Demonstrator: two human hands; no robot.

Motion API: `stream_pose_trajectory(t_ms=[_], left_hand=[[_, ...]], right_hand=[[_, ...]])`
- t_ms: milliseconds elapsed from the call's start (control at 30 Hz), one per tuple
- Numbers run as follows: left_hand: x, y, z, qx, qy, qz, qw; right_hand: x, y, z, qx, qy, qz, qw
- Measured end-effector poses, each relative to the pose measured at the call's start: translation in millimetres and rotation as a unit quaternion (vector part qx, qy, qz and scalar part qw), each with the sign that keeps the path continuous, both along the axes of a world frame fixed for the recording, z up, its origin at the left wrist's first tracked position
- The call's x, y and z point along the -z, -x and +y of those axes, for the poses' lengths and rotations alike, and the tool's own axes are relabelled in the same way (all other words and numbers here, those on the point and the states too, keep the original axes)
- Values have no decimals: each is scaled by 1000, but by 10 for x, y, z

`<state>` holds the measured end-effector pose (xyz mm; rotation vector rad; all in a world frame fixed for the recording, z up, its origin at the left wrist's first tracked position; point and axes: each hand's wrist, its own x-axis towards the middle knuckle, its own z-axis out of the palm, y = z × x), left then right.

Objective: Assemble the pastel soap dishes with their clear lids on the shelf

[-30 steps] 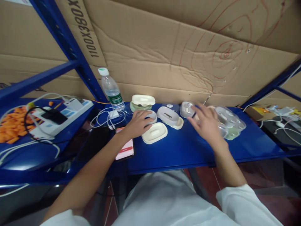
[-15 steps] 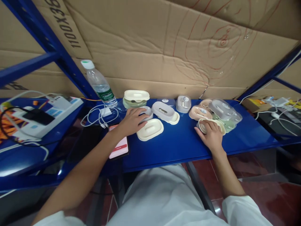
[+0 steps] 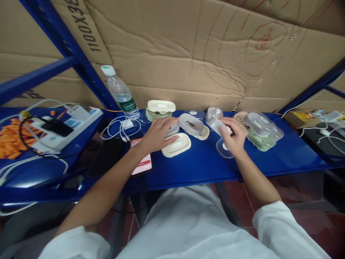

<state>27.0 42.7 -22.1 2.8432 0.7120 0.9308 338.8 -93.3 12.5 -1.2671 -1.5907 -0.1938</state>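
Note:
My right hand (image 3: pixel 235 136) grips a grey oval plastic tray (image 3: pixel 215 126), tilted above the shelf. A clear oval cover (image 3: pixel 224 148) with a white sticker lies below it. My left hand (image 3: pixel 159 135) hovers with fingers stretched and thumb apart, partly hiding a grey oval tray (image 3: pixel 174 130). Just under its thumb rests a cream oval lid (image 3: pixel 178 145). Between my hands, another grey oval tray (image 3: pixel 192 125) sits partly on a cream piece (image 3: pixel 204 133). A small grey case (image 3: pixel 214 112) with a sticker stands behind the held tray.
On the blue shelf (image 3: pixel 194 169), green and cream cases (image 3: pixel 160 109) stand behind my left hand. Several clear-covered grey, pink and green cases (image 3: pixel 260 129) are piled at right. A water bottle (image 3: pixel 122 95), white cable (image 3: pixel 118 129), phone (image 3: pixel 142 164) and power strip (image 3: pixel 78 133) are at left.
My right hand went down to the pile at the right, then came back left and up with the grey tray. The clear cover now lies below it. My left hand has lifted slightly and its fingers have straightened.

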Motion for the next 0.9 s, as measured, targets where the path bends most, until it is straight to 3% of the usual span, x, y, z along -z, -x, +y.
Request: stream_pose_trajectory(t_ms=[133, 233, 333, 467, 600, 733, 900], left_hand=[[102, -42, 10, -18, -12, -44, 999], [187, -62, 53, -41, -11, -71, 997], [194, -55, 87, -75, -36, -125, 989], [102, -19, 79, -70, -75, -175, 979], [-4, 5, 17, -85, -62, -156, 982], [-45, 21, 3, -143, -47, -128, 980], [-34, 35, 63, -81, -17, -154, 985]], right_hand=[[-227, 490, 599, -91, 45, 116, 988], [-190, 866, 851, -181, 98, 196, 959], [-107, 1110, 902, -249, 148, 282, 915], [-96, 1134, 879, -307, 191, 358, 861], [-135, 1020, 928, -309, 209, 422, 826], [-119, 979, 998, -306, 247, 419, 819], [-111, 1009, 1040, -330, 256, 396, 818]])
